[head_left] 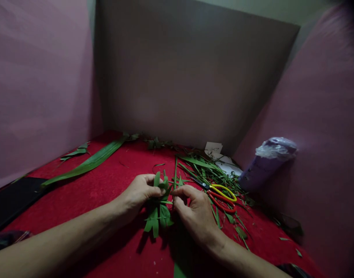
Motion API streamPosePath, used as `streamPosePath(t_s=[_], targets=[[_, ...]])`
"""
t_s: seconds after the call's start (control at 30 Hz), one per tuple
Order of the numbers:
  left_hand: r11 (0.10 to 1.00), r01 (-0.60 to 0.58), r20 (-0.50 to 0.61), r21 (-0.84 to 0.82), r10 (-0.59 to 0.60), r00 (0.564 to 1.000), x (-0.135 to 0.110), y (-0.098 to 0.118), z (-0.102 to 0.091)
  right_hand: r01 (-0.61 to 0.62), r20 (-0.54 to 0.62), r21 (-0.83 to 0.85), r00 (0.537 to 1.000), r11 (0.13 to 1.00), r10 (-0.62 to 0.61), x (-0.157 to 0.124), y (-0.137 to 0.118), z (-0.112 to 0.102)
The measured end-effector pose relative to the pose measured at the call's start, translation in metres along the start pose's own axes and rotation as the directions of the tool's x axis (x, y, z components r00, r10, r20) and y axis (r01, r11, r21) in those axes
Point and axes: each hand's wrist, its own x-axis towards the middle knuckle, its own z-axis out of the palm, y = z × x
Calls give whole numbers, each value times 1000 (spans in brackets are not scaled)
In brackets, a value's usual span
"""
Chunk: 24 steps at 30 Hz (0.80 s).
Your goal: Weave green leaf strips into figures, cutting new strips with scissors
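Observation:
My left hand (140, 190) is closed, with thumb and fingers pinching a folded green leaf piece (156, 219) whose cut, pointed ends spread out below and above the grip. Just to its right, my right hand (194, 208) is closed in a pinch at the side of the same piece, where a thin pale-green leaf strip (166, 202) reaches its fingertips. The very tips of the right fingers are partly hidden. Beyond the right hand lie scissors (223, 196) with one yellow and one red handle, their dark blades pointing up and left.
Leaf scraps (220, 173) are heaped on the red cloth (107, 193) at the right. A long leaf (90, 164) and a black flat object (15, 199) lie at the left. White papers (227, 166) and a purple plastic-wrapped roll (265, 164) stand near the right wall.

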Motion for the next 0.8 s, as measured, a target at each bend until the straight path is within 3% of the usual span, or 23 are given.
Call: streamPosePath(t_s=[0.57, 0.8], targets=[[990, 138, -41, -42, -139, 989, -5, 9, 9, -6, 3, -2, 1000, 1000, 6, 0, 3, 1], [993, 105, 43, -57, -103, 994, -6, 6, 7, 9, -1, -9, 1000, 1000, -9, 2, 3, 1]])
